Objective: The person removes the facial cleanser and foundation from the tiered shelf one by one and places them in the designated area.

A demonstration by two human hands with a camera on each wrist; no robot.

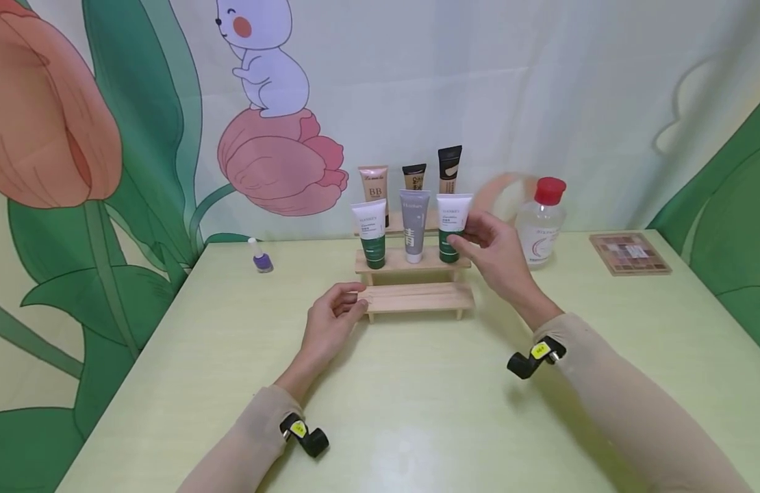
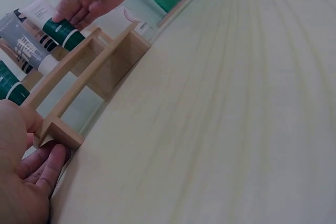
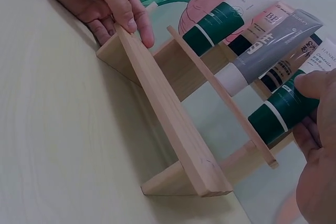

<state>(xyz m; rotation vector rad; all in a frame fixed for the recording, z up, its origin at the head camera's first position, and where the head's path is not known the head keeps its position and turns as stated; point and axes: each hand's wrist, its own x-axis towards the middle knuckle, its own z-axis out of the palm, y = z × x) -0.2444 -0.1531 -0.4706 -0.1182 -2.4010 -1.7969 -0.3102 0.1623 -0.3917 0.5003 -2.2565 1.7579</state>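
A wooden stepped rack (image 1: 420, 298) stands on the table in the head view. At the left end of its lowest step, my left hand (image 1: 328, 320) grips the board, thumb on top and fingers under it in the left wrist view. My right hand (image 1: 502, 259) pinches a green-and-white squeeze tube (image 1: 454, 209) upright at the right end of the middle step. Beside it on that step stand a grey tube (image 1: 414, 222) and another green-and-white tube (image 1: 372, 229). Behind them, on the top step, are a pink BB cream tube (image 1: 374, 182) and two black-capped tubes (image 1: 450, 168).
Right of the rack stands a clear bottle with a red cap (image 1: 550, 192). A flat makeup palette (image 1: 630, 254) lies farther right. At the back left is a small purple nail polish bottle (image 1: 261, 259). A printed curtain (image 1: 478, 82) hangs behind the table.
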